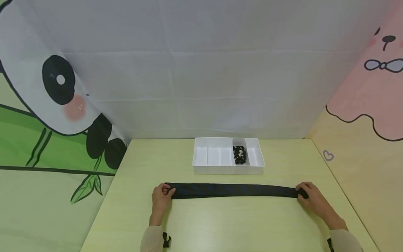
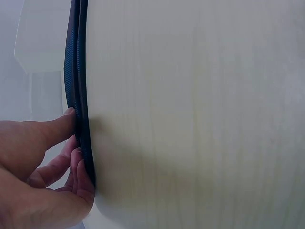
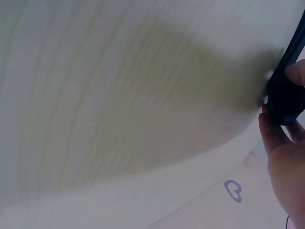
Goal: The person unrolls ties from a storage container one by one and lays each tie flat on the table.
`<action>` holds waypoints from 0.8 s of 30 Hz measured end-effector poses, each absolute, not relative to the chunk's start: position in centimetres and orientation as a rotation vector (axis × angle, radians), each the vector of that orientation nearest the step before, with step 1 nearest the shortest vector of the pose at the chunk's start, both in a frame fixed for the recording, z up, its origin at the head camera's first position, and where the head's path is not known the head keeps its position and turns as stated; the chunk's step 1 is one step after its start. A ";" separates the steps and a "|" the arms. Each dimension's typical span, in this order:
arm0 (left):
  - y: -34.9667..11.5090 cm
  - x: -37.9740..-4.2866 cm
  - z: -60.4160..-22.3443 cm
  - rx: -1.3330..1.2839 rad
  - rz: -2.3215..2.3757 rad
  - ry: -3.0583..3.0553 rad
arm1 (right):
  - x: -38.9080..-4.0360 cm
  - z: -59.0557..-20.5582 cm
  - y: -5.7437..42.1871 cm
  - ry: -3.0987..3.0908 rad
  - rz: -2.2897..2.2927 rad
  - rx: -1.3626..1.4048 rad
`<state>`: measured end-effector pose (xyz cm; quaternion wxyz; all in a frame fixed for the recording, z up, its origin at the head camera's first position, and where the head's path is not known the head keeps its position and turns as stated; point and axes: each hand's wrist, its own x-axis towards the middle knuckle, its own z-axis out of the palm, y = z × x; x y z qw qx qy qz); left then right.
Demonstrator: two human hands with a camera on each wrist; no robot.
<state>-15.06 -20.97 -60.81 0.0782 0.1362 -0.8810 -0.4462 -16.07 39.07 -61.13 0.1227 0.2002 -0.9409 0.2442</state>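
Observation:
A long dark navy necktie [image 1: 233, 190], flat and layered, stretches from side to side over the table. My left hand [image 1: 162, 197] pinches its left end between thumb and fingers. In the left wrist view, the necktie [image 2: 76, 62] is seen edge-on with its layers stacked and the left fingertips [image 2: 82, 179] at its end. At the other end, my right hand [image 1: 315, 201] grips a small rolled part of the strip. That dark roll [image 3: 285, 98] sits between the right thumb and fingers in the right wrist view.
Behind the necktie stands a white divided tray [image 1: 228, 170] with a black patterned cloth bundle [image 1: 240, 155] in one compartment. The pale wooden table [image 1: 233, 224] meets a white back sheet [image 1: 204, 87] and printed side panels [image 1: 362, 164].

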 end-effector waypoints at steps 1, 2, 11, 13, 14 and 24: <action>-21.0 -15.0 -60.8 0.409 -1.337 -2.638 | -16.0 -61.1 39.1 -2.749 0.711 0.571; -21.0 -15.0 -60.7 0.412 -1.336 -2.638 | -16.0 -61.1 39.0 -2.753 0.711 0.557; -21.0 -15.0 -60.6 0.414 -1.318 -2.637 | -16.2 -61.5 39.3 -2.709 0.669 0.523; -21.0 -15.0 -60.6 0.416 -1.320 -2.634 | -16.2 -61.5 39.3 -2.707 0.666 0.519; -21.0 -15.0 -60.6 0.416 -1.321 -2.632 | -16.2 -61.5 39.3 -2.708 0.663 0.516; -20.7 -14.9 -60.6 0.415 -1.322 -2.619 | -16.0 -61.4 39.1 -2.756 0.706 0.396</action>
